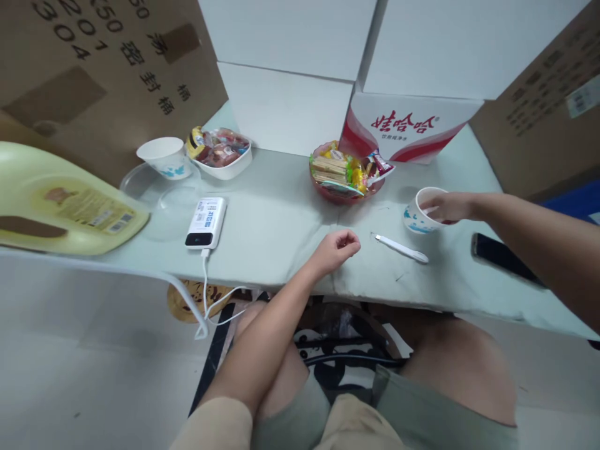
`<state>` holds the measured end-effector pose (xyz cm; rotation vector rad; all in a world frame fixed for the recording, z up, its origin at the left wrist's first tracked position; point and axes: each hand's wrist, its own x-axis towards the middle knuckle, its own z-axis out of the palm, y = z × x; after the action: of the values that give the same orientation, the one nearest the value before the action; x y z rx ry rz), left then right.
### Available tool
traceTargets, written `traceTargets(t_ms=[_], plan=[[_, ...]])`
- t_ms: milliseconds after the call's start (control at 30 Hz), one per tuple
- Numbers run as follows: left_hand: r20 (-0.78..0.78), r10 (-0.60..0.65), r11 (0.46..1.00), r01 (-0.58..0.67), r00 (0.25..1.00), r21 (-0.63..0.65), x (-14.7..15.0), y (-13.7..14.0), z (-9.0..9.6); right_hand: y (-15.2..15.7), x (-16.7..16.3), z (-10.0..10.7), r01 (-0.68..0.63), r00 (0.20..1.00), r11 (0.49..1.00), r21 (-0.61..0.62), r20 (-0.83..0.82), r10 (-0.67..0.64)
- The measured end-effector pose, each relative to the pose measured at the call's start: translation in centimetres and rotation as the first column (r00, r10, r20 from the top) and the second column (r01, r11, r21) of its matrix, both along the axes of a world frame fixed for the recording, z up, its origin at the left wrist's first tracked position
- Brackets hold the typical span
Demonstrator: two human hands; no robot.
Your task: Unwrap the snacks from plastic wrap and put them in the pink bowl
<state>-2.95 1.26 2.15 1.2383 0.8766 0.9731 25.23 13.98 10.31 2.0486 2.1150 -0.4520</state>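
Observation:
My left hand rests over the front of the table with its fingers curled in towards the thumb. Whether anything small is inside them is hidden. To its right lies a slim white tool with a narrow tip, flat on the cloth. My right hand reaches over the rim of a white paper cup with a blue pattern. Its fingertips are down inside the cup, so their grip does not show. A dark phone lies below my right forearm.
Behind my hands stands a red bowl of wrapped snacks. Further left are a white snack tub, another paper cup, a cabled power bank and a large yellow bottle. Cardboard boxes and a white carton line the back.

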Motion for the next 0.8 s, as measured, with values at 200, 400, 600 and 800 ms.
traceTargets(t_ms=[200, 400, 600, 800], plan=[[0.044, 0.056, 0.998, -0.056, 0.997, -0.004, -1.8, -0.5, 0.6, -1.5, -2.6, 2.5, 0.175, 0.983, 0.952, -0.252, -0.002, -0.182], [0.041, 0.136, 0.989, -0.138, 0.990, 0.051, -3.0, -0.9, 1.4, -2.6, -7.8, 3.4, -0.234, 0.965, 0.963, 0.137, 0.155, 0.213], [0.030, 0.199, 0.980, -0.200, 0.980, 0.018, -3.0, -0.6, 1.2, -4.2, -14.5, -0.4, -0.404, 0.912, 0.890, 0.212, 0.163, 0.376], [0.054, 0.229, 0.972, -0.226, 0.972, -0.066, -2.3, -0.3, 1.2, -4.5, -14.4, -2.5, -0.367, 0.930, 0.873, 0.320, 0.145, 0.337]])
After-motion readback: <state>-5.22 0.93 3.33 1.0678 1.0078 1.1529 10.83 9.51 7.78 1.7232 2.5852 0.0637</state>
